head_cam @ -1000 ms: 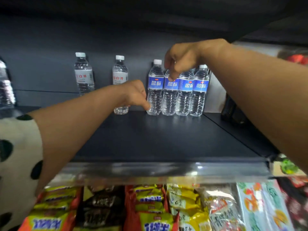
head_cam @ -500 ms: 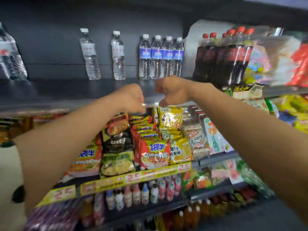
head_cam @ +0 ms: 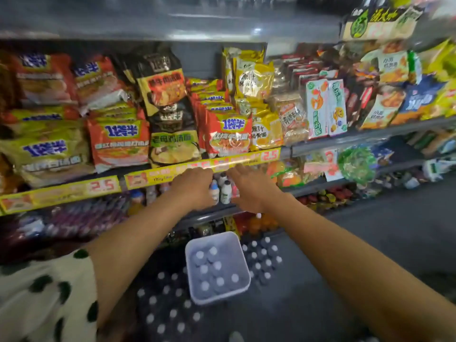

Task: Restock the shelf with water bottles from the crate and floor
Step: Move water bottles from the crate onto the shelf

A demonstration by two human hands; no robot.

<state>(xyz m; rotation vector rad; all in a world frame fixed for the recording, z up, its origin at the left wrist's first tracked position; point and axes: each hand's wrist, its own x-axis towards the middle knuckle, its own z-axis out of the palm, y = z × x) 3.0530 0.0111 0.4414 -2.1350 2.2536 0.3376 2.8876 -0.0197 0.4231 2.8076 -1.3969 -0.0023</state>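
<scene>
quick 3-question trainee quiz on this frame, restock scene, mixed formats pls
1. True or false: the left hand grips a water bottle.
2. Multiple choice: where does the crate stand? A) on the noodle shelf B) on the floor below the hands, with loose bottles at both sides C) in the right hand
3. Fill in: the caps of the bottles in the crate are ___.

Key
1. False; both hands are empty, stretched forward in front of the yellow price strip.
2. B
3. white
</scene>
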